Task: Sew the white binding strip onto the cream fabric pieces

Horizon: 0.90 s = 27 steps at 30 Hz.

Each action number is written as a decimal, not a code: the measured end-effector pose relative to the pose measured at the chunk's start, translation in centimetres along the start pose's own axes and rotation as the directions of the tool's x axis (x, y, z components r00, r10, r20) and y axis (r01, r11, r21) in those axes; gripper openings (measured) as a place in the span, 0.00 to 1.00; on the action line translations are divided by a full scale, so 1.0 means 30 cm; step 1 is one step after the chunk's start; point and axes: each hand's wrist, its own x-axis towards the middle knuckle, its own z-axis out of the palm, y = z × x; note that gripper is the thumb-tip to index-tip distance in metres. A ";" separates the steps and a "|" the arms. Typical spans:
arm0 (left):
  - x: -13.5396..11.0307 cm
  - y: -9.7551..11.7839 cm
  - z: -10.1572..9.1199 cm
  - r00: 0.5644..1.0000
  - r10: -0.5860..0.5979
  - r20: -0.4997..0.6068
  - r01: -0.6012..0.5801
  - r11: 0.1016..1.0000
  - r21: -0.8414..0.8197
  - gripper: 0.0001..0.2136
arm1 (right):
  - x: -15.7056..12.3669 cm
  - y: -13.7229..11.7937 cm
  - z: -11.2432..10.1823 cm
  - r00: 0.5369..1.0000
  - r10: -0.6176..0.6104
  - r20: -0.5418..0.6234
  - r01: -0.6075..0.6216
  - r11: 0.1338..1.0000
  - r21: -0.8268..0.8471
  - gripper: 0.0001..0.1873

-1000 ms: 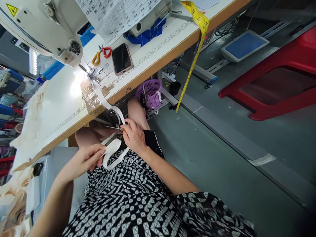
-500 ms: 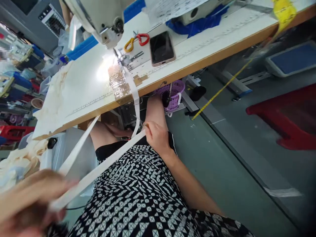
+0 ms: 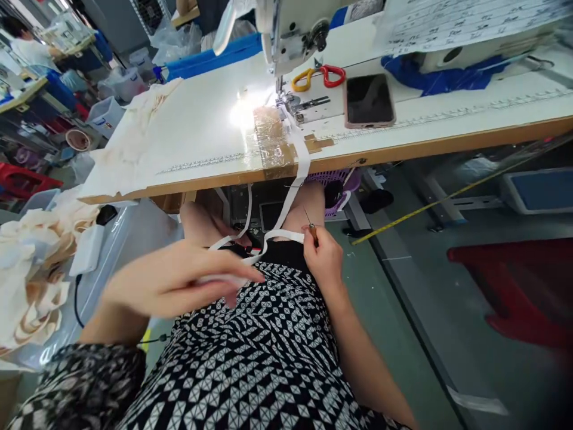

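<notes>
A white elastic band [image 3: 299, 167] runs down from the sewing machine [image 3: 295, 27] over the table's front edge [image 3: 403, 149] into my lap. My left hand [image 3: 179, 280] is closed on the band's lower part above my patterned dress. My right hand [image 3: 323, 257] pinches the band a little to the right and also holds a thin pointed tool [image 3: 310, 222] with a brown handle. Both hands sit below the table edge, over my knees.
A phone [image 3: 369, 100], yellow and red scissors [image 3: 319, 76] and blue cloth [image 3: 443, 76] lie on the table. Cream fabric [image 3: 31, 275] is piled at the left. A purple basket [image 3: 335, 185] hangs under the table; a yellow tape measure [image 3: 447, 197] slants down; a red stool [image 3: 523, 286] stands right.
My left hand, stretched far left with the band taut half a second ago, has come back toward the middle, and the band now hangs slack in a loop. The view has swung left.
</notes>
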 end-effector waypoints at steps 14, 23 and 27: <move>0.253 -0.313 0.270 0.979 -0.099 -0.180 0.063 0.979 -0.196 0.15 | 0.003 -0.151 0.007 0.973 -0.067 0.219 -0.025 0.920 0.392 0.17; 0.185 -0.335 0.260 0.928 -0.244 -0.282 0.172 0.951 -0.257 0.16 | -0.016 -0.171 0.046 0.924 -0.091 0.370 0.006 0.974 0.226 0.24; 0.058 -0.291 0.239 0.940 -0.140 -0.311 0.043 0.953 -0.300 0.13 | 0.036 -0.123 0.029 0.962 -0.033 0.270 0.043 0.999 -0.029 0.22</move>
